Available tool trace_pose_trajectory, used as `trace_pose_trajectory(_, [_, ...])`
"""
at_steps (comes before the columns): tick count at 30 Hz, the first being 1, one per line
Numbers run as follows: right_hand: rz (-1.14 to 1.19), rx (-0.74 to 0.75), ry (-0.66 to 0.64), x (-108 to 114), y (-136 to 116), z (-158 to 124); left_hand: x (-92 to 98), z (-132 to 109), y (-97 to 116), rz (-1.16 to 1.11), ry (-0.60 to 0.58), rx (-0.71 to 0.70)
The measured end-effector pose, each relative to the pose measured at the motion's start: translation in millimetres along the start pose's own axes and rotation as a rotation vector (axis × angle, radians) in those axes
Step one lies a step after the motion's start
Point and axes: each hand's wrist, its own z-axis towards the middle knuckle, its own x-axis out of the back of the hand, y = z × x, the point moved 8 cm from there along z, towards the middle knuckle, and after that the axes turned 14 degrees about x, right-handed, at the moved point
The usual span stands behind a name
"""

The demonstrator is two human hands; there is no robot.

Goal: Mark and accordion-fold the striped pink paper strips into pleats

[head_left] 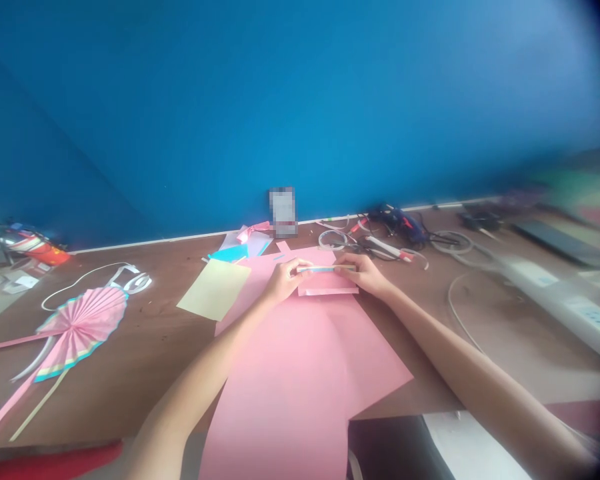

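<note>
Between my two hands is a folded pink paper strip [325, 283] with a blue and yellow edge along its top. My left hand [286, 279] pinches its left end, and my right hand [363, 272] pinches the right end. Beneath them a large pink paper sheet [300, 373] lies on the table and hangs over its front edge. To the left of my left hand rests a pale yellow sheet [214, 289]. Blue paper [229, 253] and pink scraps lie behind it.
A pleated pink paper fan [83, 330] with streamers lies at the left of the brown table [145, 373]. A phone-like device [283, 212] leans on the blue wall. Cables [405, 230], a white-and-red tool [390, 248] and a power strip [535, 273] occupy the right side.
</note>
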Motion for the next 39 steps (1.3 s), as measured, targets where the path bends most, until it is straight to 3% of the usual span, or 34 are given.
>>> trace_pose_trajectory(6, [-0.073, 0.024, 0.057, 4.1, 1.2, -1.2, 0.9, 4.3, -3.3, -0.058, -0.023, 0.006])
trace_pose_trajectory(10, [-0.306, 0.198, 0.074, 4.4, -13.3, 0.6, 3.2, 2.3, 1.8, -0.022, 0.012, -0.044])
trace_pose_trajectory(14, [-0.690, 0.406, 0.018, -4.3, -33.9, -0.9, 2.7, -3.9, 10.3, 0.181, 0.119, -0.167])
trace_pose_trajectory(17, [-0.890, 0.490, 0.057, -4.5, -47.1, -4.7, -1.0, -12.4, 20.4, 0.408, 0.234, -0.320])
trace_pose_trajectory(23, [-1.034, 0.642, 0.072, -15.5, -68.5, -11.3, -9.8, -32.4, 44.1, 0.736, 0.366, -0.516])
trace_pose_trajectory(27, [-1.033, 0.733, 0.006, -33.3, -76.4, -13.4, -20.7, -39.3, 49.3, 0.902, 0.353, -0.585])
trace_pose_trajectory(30, [-1.038, 0.729, -0.047, -41.0, -77.1, -13.4, -26.1, -37.9, 45.8, 0.971, 0.326, -0.576])
trace_pose_trajectory(34, [-1.046, 0.615, -0.176, -46.2, -69.2, -10.7, -30.7, -33.3, 42.0, 0.966, 0.240, -0.525])
trace_pose_trajectory(39, [-0.995, 0.543, -0.230, -47.8, -63.2, -7.2, -35.2, -30.1, 39.7, 0.964, 0.187, -0.492])
